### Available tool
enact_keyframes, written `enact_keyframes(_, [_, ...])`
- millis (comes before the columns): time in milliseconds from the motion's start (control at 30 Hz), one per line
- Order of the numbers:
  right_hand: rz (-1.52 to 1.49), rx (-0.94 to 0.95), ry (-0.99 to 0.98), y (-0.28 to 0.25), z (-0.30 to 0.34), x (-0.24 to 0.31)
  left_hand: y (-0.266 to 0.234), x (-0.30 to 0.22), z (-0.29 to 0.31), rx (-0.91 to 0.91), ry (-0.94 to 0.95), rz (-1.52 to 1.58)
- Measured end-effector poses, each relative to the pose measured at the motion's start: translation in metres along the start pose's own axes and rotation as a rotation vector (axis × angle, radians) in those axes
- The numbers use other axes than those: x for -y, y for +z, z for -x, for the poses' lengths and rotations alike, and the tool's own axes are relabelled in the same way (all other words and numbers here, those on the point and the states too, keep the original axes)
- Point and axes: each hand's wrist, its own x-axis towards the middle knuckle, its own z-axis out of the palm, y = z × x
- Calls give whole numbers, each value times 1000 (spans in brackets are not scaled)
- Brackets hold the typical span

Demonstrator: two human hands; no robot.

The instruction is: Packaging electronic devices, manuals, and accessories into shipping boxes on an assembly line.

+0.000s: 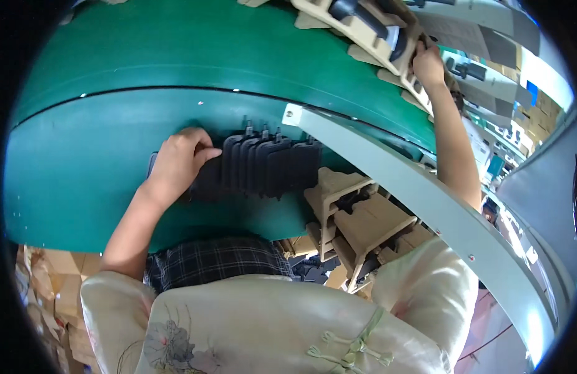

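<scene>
My left hand point(178, 157) is over the green table, its thumb and fingers pinched on a flat black plastic piece point(207, 181). That piece lies at the left end of a row of similar black pieces point(257, 162), which stand close together with small metal-looking prongs on top. My right hand point(427, 65) reaches far out to the upper right, its fingers curled at the end of a beige moulded tray point(369, 40). What those fingers hold, if anything, is hidden. Dark rounded black parts point(363, 19) sit in this tray.
A pale metal bar point(388, 165) slants across the right side, between my arms. Stacked beige trays point(369, 221) stand right of the black row. A dark seam point(176, 87) crosses the green table. Cardboard point(67, 293) lies at lower left.
</scene>
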Motion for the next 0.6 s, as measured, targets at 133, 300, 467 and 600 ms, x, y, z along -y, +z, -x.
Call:
enact_keyframes(133, [-123,-212,327,26,-10,10,-20,-1,9,-26,-150,218])
enact_keyframes(300, [-257,-43,435,-10,9,27,-43,1,25,-75,-360,486])
enact_keyframes(467, [-398,17,726,-10,-4,5,-57,-8,31,-247,-312,568])
enact_keyframes(600, [-558,-221,797,7,-1,10,-82,-18,26,-427,-227,546])
